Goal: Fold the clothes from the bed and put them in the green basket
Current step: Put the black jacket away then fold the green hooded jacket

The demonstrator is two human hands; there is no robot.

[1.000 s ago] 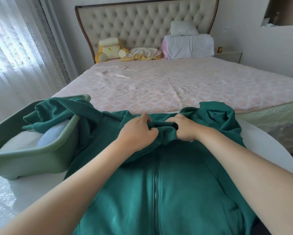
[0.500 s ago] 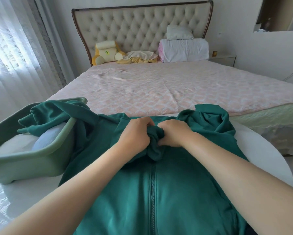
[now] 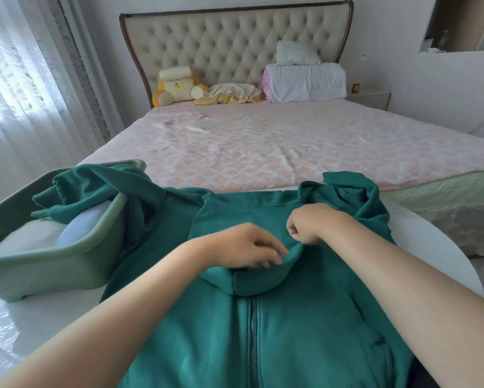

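Hood unbunched since before — left hand slack atop it, right hand pinch-tight on its edge

Cut off by the bottom edge: lower part of the green zip hoodie. Covered by it: most of the white table, part of the right rim of the green basket. Too small to read: label on the plush toy.

A tufted headboard stands against the far wall. A yellow and cream plush toy leans against it, and to the right a small pillow lies on a large white pillow. Sheer curtains hang at the left. A nightstand stands in the right corner. A white round table is nearest the camera.
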